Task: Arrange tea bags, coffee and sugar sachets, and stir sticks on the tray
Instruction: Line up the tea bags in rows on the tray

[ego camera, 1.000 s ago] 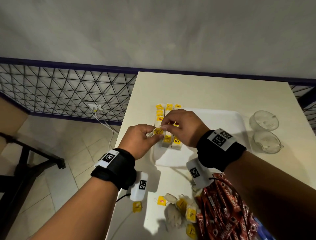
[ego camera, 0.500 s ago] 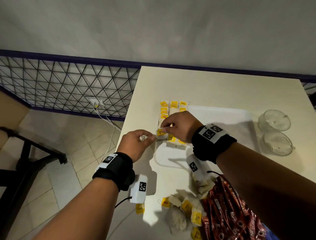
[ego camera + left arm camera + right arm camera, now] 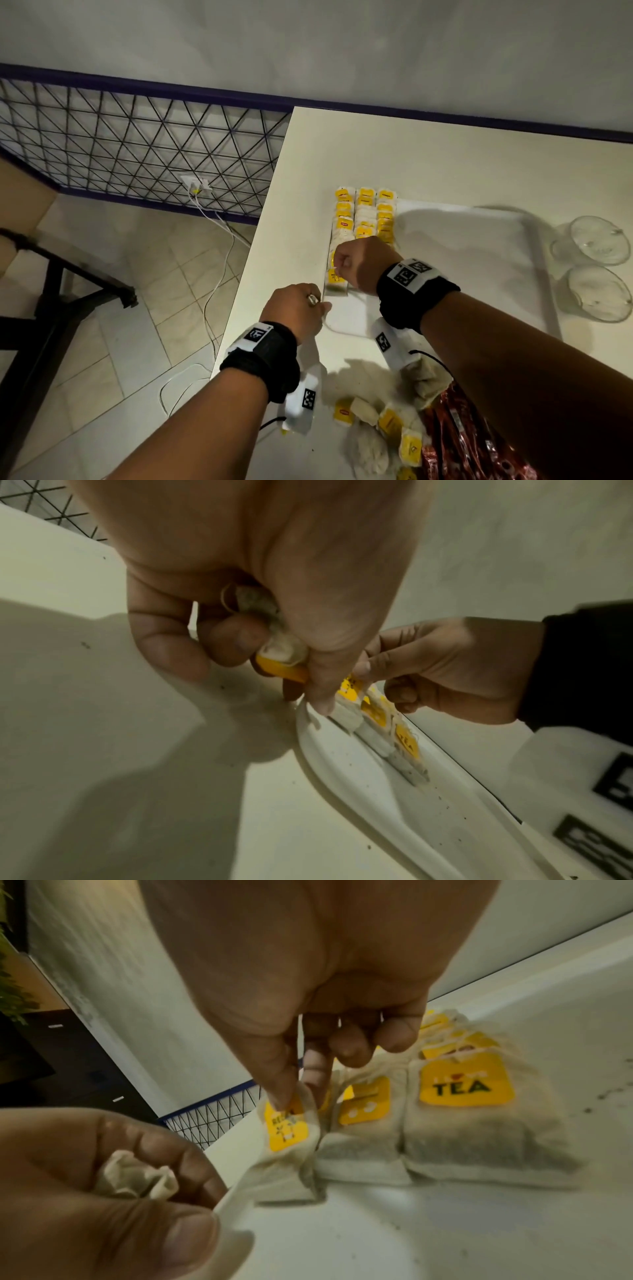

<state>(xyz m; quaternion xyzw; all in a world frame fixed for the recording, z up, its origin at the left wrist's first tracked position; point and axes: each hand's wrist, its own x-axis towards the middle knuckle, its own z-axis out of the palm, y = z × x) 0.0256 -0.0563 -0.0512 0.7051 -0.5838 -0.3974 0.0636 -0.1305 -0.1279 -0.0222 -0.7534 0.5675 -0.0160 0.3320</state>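
The left hand [image 3: 295, 313] has dropped back toward the near-left corner of the white tray [image 3: 479, 274] since a second ago, when it sat level with the right hand and both met over one yellow tag; its fingers [image 3: 236, 639] are curled tight around a crumpled tea bag [image 3: 281, 647], whose yellow tag [image 3: 284, 670] pokes out just below the thumb. Just right of and beyond those fingertips lies the newest tea bag [image 3: 291, 1150], which has come down onto the tray at the near end of the left column since the earlier picture, where it hung between the two hands. Its long axis runs along the column, away from the person, tag end pointing to the far side. The right hand [image 3: 363, 265] pinches the top of this bag with thumb and forefinger [image 3: 316, 1074], the other fingers tucked in above it. Right of that pinch, two more bags lie flat side by side, touching, the rightmost one's tag reading TEA [image 3: 462, 1085]. Near the right forearm, a loose heap of tea bags [image 3: 383, 428] and red sachets [image 3: 455, 442] rests on the table [image 3: 428, 154]. Far right stand two glass cups [image 3: 596, 270].
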